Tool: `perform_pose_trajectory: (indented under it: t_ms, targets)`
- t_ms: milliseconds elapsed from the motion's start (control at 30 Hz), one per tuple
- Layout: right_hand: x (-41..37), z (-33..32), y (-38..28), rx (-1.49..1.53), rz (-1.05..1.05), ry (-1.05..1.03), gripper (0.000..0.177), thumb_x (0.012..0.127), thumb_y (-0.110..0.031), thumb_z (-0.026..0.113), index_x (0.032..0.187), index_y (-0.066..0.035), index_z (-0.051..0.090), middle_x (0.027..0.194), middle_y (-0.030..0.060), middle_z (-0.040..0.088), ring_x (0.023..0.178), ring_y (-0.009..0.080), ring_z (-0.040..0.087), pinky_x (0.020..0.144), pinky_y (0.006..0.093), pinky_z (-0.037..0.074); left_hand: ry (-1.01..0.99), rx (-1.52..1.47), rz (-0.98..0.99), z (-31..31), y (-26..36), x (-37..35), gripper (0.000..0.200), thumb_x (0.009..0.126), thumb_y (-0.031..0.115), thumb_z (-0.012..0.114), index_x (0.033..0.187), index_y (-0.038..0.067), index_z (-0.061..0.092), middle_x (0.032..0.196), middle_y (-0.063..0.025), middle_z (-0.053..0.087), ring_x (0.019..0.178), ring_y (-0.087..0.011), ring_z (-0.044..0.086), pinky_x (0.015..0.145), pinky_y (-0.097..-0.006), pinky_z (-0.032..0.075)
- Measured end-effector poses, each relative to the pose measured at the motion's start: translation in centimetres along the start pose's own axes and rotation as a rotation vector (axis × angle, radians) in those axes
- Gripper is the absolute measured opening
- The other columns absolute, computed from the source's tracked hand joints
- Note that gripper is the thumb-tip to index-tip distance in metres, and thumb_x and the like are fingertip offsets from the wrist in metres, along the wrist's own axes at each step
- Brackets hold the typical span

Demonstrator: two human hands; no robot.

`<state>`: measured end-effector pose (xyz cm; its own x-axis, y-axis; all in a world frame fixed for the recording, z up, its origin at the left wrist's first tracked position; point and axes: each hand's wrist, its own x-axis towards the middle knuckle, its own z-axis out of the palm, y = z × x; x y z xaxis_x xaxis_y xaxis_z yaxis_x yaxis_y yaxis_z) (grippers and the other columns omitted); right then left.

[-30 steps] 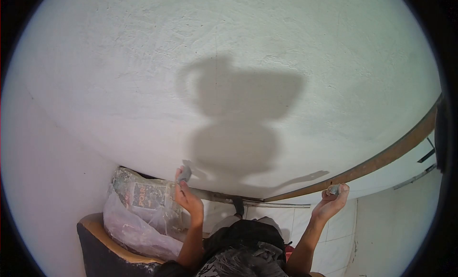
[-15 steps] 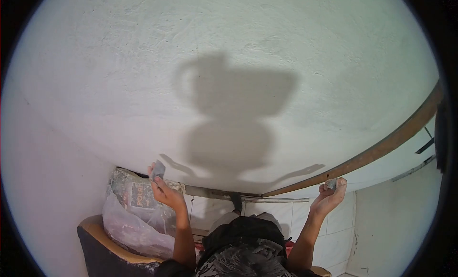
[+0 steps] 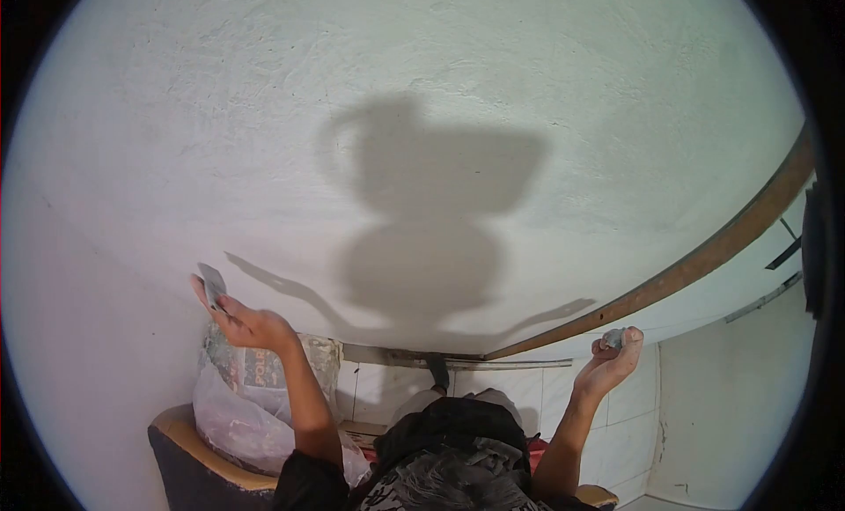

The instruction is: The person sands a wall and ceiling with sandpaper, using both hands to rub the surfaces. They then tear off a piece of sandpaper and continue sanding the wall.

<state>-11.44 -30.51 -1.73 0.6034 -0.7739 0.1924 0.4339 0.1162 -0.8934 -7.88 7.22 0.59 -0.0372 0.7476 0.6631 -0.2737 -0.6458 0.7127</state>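
My left hand (image 3: 251, 324) is raised at the lower left, near the wall corner, with its thumb pressed on a flat grey piece of sandpaper (image 3: 212, 284). On the right, my right hand (image 3: 612, 370) is turned up with dusty fingers curled round a small crumpled grey piece (image 3: 613, 338), which I cannot make out clearly. In front of me rises a white plastered wall (image 3: 220, 132) with a rough, streaky upper part. A dark shadow of my head and arms falls across it, and both hands are apart from its surface.
A dusty printed sack (image 3: 319, 361) and a clear plastic bag (image 3: 251, 423) rest on a worn chair (image 3: 198, 445) at lower left. A brown wooden edge (image 3: 687, 273) curves up the right side. White floor tiles (image 3: 502, 388) lie below.
My left hand has moved left and slightly up with the sandpaper, tilting it, and its shadow has shifted the same way. My right hand has hardly moved.
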Motion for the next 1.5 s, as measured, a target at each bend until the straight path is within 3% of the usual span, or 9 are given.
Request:
perform_pose_trajectory:
  t_ms: [100, 167, 367, 600, 967, 1167, 1300, 1433, 1500]
  targets:
    - [-0.6, 1.3, -0.3, -0.052, -0.048, 0.020, 0.013, 0.088, -0.021, 0.049, 0.080, -0.011, 0.048, 0.061, -0.0045, 0.040, 0.053, 0.0049, 0.035, 0.048, 0.0207, 0.026, -0.063, -0.096, -0.095, 2.2, 0.9, 1.0, 0.040, 0.094, 0.014, 0.036, 0.127, -0.008, 0.039, 0.134, -0.0199, 0.039, 0.123, -0.0258, 0.039, 0.102, -0.0324, 0.027]
    - [-0.8, 2.7, -0.8, -0.098, -0.070, 0.045, 0.012, 0.088, -0.019, 0.051, 0.081, -0.010, 0.050, 0.061, -0.0043, 0.040, 0.052, 0.0048, 0.034, 0.047, 0.0203, 0.026, -0.298, -0.108, -0.070, 3.7, -0.6, 0.6, 0.040, 0.094, 0.012, 0.037, 0.129, -0.008, 0.036, 0.137, -0.0206, 0.033, 0.130, -0.0277, 0.028, 0.106, -0.0339, 0.021]
    - [-0.2, 4.3, -2.2, -0.213, -0.273, -0.001, 0.015, 0.087, -0.018, 0.057, 0.089, -0.003, 0.056, 0.061, -0.0037, 0.039, 0.053, 0.0041, 0.031, 0.047, 0.0203, 0.025, -0.226, -0.214, 0.190, 6.6, 2.9, 1.4, 0.039, 0.093, 0.010, 0.037, 0.128, -0.007, 0.038, 0.139, -0.0209, 0.030, 0.134, -0.0318, 0.017, 0.108, -0.0416, 0.012]
    - [-0.1, 5.2, -2.6, -0.130, -0.266, -0.037, 0.014, 0.088, -0.015, 0.055, 0.089, -0.001, 0.057, 0.061, -0.0025, 0.041, 0.054, 0.0053, 0.032, 0.047, 0.0213, 0.026, -0.100, -0.258, 0.478, 9.9, 5.3, 7.8, 0.037, 0.092, 0.011, 0.041, 0.126, -0.002, 0.043, 0.137, -0.0146, 0.036, 0.132, -0.0296, 0.023, 0.109, -0.0418, 0.011]
    - [-0.5, 5.5, -1.4, -0.102, -0.241, -0.025, 0.010, 0.088, -0.012, 0.053, 0.088, -0.002, 0.056, 0.063, -0.0018, 0.042, 0.055, 0.0060, 0.032, 0.048, 0.0209, 0.027, -0.082, -0.244, 0.496, 10.0, 4.7, 7.6, 0.036, 0.092, 0.013, 0.041, 0.126, -0.001, 0.045, 0.135, -0.0138, 0.039, 0.131, -0.0280, 0.027, 0.108, -0.0427, 0.013]
    - [-0.4, 7.1, -2.7, -0.236, -0.501, 0.088, 0.011, 0.088, -0.011, 0.053, 0.091, -0.001, 0.057, 0.068, -0.0007, 0.047, 0.056, 0.0057, 0.033, 0.049, 0.0198, 0.028, -0.083, -0.245, 0.496, 9.6, 4.0, 7.8, 0.036, 0.093, 0.015, 0.041, 0.126, 0.000, 0.045, 0.135, -0.0133, 0.040, 0.131, -0.0281, 0.028, 0.108, -0.0432, 0.014]
    - [1.5, 7.8, -4.0, -0.202, -0.541, -0.020, 0.011, 0.089, -0.008, 0.053, 0.095, 0.000, 0.057, 0.073, 0.0015, 0.051, 0.058, 0.0054, 0.039, 0.052, 0.0192, 0.034, -0.092, -0.232, 0.513, 9.5, 3.5, 7.4, 0.036, 0.093, 0.013, 0.041, 0.125, 0.000, 0.046, 0.134, -0.0131, 0.041, 0.130, -0.0285, 0.028, 0.108, -0.0438, 0.014]
    - [2.2, 10.3, -4.4, -0.267, -0.797, -0.049, 0.011, 0.083, 0.000, 0.060, 0.093, 0.003, 0.059, 0.081, 0.0049, 0.059, 0.065, 0.0079, 0.051, 0.057, 0.0191, 0.041, -0.087, -0.216, 0.503, 9.3, 3.4, 6.9, 0.036, 0.092, 0.012, 0.041, 0.125, 0.000, 0.046, 0.134, -0.0127, 0.042, 0.130, -0.0288, 0.029, 0.108, -0.0438, 0.014]
    - [2.0, 10.8, -3.8, -0.554, -0.932, -0.169, 0.010, 0.079, 0.002, 0.063, 0.089, 0.003, 0.061, 0.080, 0.0065, 0.059, 0.063, 0.0090, 0.050, 0.054, 0.0200, 0.040, -0.081, -0.202, 0.499, 9.2, 3.2, 6.9, 0.035, 0.092, 0.012, 0.041, 0.125, 0.000, 0.046, 0.133, -0.0122, 0.043, 0.130, -0.0284, 0.029, 0.108, -0.0435, 0.015]
